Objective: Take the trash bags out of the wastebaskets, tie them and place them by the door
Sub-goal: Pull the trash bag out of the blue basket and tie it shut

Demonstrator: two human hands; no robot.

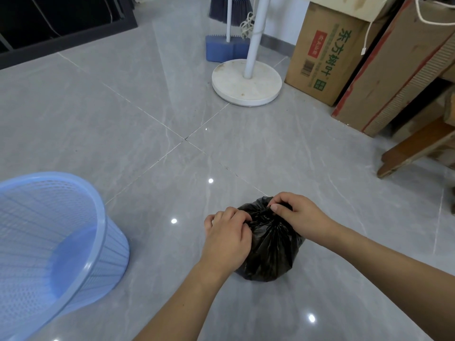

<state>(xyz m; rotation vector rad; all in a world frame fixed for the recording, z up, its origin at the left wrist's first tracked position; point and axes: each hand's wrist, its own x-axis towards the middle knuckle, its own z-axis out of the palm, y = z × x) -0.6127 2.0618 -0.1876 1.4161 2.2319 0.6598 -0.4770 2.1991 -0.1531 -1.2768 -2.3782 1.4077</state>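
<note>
bag (269, 244) out of wastebasket (56, 244) | left hand (227, 236), right hand (299, 215) pinching its neck, tying | door placement left

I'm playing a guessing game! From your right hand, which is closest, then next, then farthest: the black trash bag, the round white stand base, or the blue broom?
1. Black plastic trash bag, held in right hand.
2. Round white stand base, ahead.
3. Blue broom, behind the base.
</note>
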